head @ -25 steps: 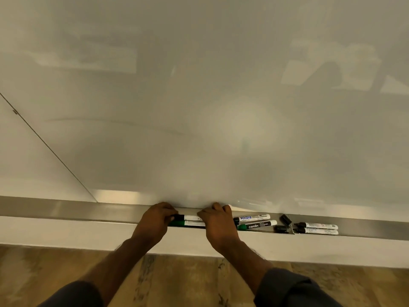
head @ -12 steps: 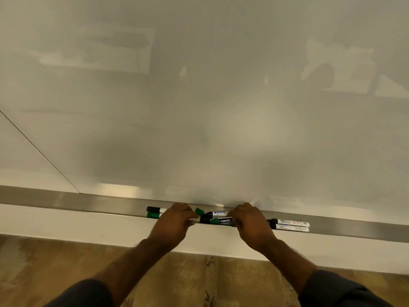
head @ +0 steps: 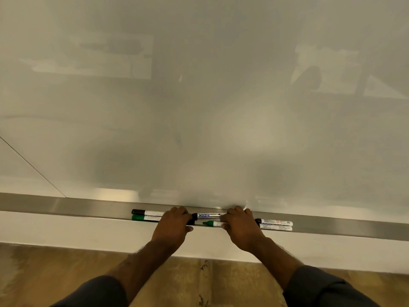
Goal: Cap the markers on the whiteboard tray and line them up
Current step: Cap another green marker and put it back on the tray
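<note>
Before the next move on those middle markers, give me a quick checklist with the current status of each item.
1. Left pair, black-capped marker and green-capped marker, capped: ok.
2. Green marker in the middle capped: not ok, tip bare.
3. DOMS marker capped: ok.
4. Right pair parallel on the tray: ok.
5. Grip of left hand on a cap: cannot tell.
6. Right hand steadying the middle markers: ok.

Office or classroom: wall whiteboard (head: 199, 96), marker tray (head: 66, 206).
</note>
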A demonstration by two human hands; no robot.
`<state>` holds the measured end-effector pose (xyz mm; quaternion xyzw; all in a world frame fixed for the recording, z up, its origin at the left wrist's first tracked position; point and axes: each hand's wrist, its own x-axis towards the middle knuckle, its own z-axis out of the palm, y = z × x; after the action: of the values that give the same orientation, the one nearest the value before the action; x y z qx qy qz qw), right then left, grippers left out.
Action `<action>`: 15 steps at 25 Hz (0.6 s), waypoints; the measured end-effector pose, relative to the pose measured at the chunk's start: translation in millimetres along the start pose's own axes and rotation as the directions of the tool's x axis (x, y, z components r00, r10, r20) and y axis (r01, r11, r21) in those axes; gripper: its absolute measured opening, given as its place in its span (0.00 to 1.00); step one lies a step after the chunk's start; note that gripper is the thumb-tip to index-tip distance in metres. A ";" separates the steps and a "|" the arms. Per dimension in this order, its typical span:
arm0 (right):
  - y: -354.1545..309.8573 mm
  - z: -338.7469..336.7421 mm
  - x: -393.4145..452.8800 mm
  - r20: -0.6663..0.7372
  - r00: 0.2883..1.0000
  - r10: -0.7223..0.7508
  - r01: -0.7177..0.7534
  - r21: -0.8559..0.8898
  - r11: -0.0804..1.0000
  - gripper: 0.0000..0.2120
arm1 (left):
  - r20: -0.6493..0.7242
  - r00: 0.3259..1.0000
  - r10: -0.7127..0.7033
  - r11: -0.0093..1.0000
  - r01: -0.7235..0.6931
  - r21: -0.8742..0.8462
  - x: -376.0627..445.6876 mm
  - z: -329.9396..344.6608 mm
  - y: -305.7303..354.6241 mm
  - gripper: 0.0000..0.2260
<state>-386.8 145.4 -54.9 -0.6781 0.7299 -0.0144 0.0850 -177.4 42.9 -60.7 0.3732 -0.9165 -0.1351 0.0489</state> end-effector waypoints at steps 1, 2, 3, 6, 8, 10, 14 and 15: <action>1.7 -0.6 0.4 0.007 1.000 0.000 0.000 0.007 1.000 0.12 | 0.003 1.000 0.003 1.000 -0.003 0.006 0.8 0.4 0.0 0.11; 3.1 -1.2 0.1 0.012 1.000 -0.003 0.003 0.016 1.000 0.12 | 0.001 1.000 0.010 1.000 -0.010 0.009 1.0 0.3 0.3 0.10; 4.1 -1.8 0.2 0.016 1.000 -0.009 0.009 0.024 1.000 0.11 | -0.013 1.000 0.015 1.000 -0.015 0.004 1.1 -0.4 0.4 0.09; 6.5 -1.7 0.3 0.013 1.000 -0.011 0.010 0.073 0.997 0.09 | -0.079 0.997 0.005 1.000 -0.005 -0.010 1.0 -1.8 -3.0 0.11; 7.9 -1.2 0.4 0.012 1.000 0.000 -0.001 0.116 0.993 0.07 | -0.057 0.998 0.004 0.999 -0.002 0.038 1.4 -2.5 -6.7 0.17; 8.3 -0.7 1.0 0.015 1.000 -0.004 0.002 0.123 0.992 0.05 | -0.006 1.000 0.011 0.994 -0.010 0.113 2.1 -4.3 -8.0 0.18; 6.9 -2.0 0.4 -0.025 1.000 -0.007 0.010 0.106 0.994 0.06 | 0.013 1.000 0.026 0.980 -0.028 0.199 7.7 -10.1 -6.5 0.15; 6.8 -3.5 -0.3 -0.043 0.999 -0.007 0.012 0.107 0.994 0.06 | 0.002 1.000 0.026 0.979 -0.026 0.201 8.2 -11.7 -6.7 0.14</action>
<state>-394.0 145.9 -52.4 -0.6756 0.7265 -0.0683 0.1054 -176.6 30.2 -51.5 0.3642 -0.9303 -0.0414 0.0129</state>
